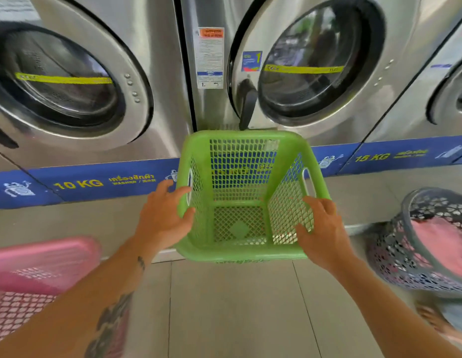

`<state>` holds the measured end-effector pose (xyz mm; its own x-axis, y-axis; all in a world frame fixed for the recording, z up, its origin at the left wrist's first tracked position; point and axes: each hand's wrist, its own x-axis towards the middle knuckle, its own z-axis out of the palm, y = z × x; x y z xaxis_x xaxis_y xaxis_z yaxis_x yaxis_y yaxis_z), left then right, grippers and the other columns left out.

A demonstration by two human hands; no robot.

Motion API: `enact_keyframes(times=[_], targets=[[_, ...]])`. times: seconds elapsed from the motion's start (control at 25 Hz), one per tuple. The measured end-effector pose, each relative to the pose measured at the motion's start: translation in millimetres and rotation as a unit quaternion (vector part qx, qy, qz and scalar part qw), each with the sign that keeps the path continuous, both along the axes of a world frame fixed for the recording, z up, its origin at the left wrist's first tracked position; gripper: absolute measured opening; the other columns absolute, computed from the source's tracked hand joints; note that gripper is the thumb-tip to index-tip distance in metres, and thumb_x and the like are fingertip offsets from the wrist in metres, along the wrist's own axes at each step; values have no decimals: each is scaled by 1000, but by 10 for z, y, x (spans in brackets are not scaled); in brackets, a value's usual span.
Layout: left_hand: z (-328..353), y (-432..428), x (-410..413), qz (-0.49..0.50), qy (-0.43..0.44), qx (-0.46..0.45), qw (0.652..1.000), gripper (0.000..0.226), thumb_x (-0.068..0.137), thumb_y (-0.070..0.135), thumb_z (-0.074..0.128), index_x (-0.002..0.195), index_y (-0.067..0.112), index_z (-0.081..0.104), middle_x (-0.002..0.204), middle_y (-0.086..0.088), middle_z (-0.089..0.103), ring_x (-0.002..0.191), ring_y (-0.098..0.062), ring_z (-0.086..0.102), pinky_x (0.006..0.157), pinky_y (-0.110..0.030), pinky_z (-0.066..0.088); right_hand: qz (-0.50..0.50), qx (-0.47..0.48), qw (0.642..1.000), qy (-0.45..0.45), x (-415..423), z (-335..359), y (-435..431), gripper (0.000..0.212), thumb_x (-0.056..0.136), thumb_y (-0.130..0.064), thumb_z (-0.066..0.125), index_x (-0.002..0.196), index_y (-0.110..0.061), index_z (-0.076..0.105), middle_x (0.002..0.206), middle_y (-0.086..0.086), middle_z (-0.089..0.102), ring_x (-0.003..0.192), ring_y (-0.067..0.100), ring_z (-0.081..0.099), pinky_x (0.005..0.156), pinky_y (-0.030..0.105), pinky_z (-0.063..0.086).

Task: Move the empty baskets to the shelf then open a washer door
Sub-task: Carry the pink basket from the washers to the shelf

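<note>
Green basket [240, 228] pinched at both side rims, left hand [162, 218] and right hand [325, 228] clamped thumbs-in; likely to tilt and slip if either loosens.

Bright, even daylight fills my view, with soft sheen on the steel washer fronts [157, 47] and reflections in the door glass [312, 60]. Wide-angle bending curves the edges. Motion blur smears the pink basket [38, 264] and grey basket [428, 244]; shadows are faint.

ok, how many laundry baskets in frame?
3: green basket centre, between both hands; pink basket lower left; grey basket with pink fabric, right. More may sit outside the view.
</note>
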<state>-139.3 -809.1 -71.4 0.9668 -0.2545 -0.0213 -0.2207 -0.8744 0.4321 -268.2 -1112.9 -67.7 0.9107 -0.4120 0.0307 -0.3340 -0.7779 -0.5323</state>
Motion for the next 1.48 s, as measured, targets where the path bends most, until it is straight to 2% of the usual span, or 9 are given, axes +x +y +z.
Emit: enact_keyframes(times=[0.2,0.32,0.52,0.8,0.96,1.08,1.2,1.32,1.48], targets=[[-312,-432,193,41,-19,-3,999,53,90,32,57,142,28,47,161,-10,15,143,-31,22,116,-44,25,-30,-44,996,77,473,-311,-426,67,74,-4,57,138,-9,38,137,23,37,120,48,41,102,53,36],[-544,-462,232,73,14,67,995,66,90,28,54,150,25,30,162,-13,6,137,-40,31,110,-45,33,-35,-51,993,103,684,-432,-607,71,76,0,52,142,-12,30,136,22,35,117,51,44,98,56,40],[-698,-284,229,72,-10,66,995,63,83,12,55,142,26,41,152,-8,30,111,-41,57,90,-50,50,-60,-64,992,87,707,-594,-678,66,83,-4,49,143,-25,34,137,19,37,107,49,54,89,53,45],[-589,285,-236,95,-7,57,994,60,80,5,58,136,26,53,134,-9,49,105,-39,60,85,-51,51,-74,-9,996,56,122,-538,-140,68,78,0,48,140,-29,48,143,11,43,113,37,56,89,44,46],[-524,772,-854,100,-14,21,995,55,83,7,58,136,23,56,135,-6,51,106,-29,58,80,-40,50,-78,-3,994,72,-270,-454,188,66,80,-3,48,140,-32,50,145,4,46,114,33,56,91,43,48],[-585,1133,-1293,123,-5,-33,992,53,85,13,56,134,33,56,140,5,50,92,-18,62,79,-38,56,-79,2,992,98,-560,-412,418,64,79,-3,49,137,-31,53,131,4,58,103,34,60,87,45,50],[-777,1469,-1560,147,38,-86,985,54,85,14,58,135,36,54,141,10,50,70,-6,56,72,-29,57,-79,27,990,117,-809,-471,732,65,78,0,52,134,-31,57,102,3,62,86,33,60,84,47,50],[-1010,1720,-1678,137,75,-75,985,54,85,16,55,137,31,53,143,10,49,93,-17,65,85,-43,57,-99,55,983,142,-884,-770,1007,65,77,-1,50,134,-32,56,104,9,65,86,35,61,81,48,52],[-1300,1795,-1703,167,78,-82,979,57,86,16,54,142,27,47,151,8,39,106,-15,62,84,-40,58,-89,27,985,145,-784,-1270,1102,66,77,-4,49,137,-32,52,127,10,63,105,38,59,92,50,50]])
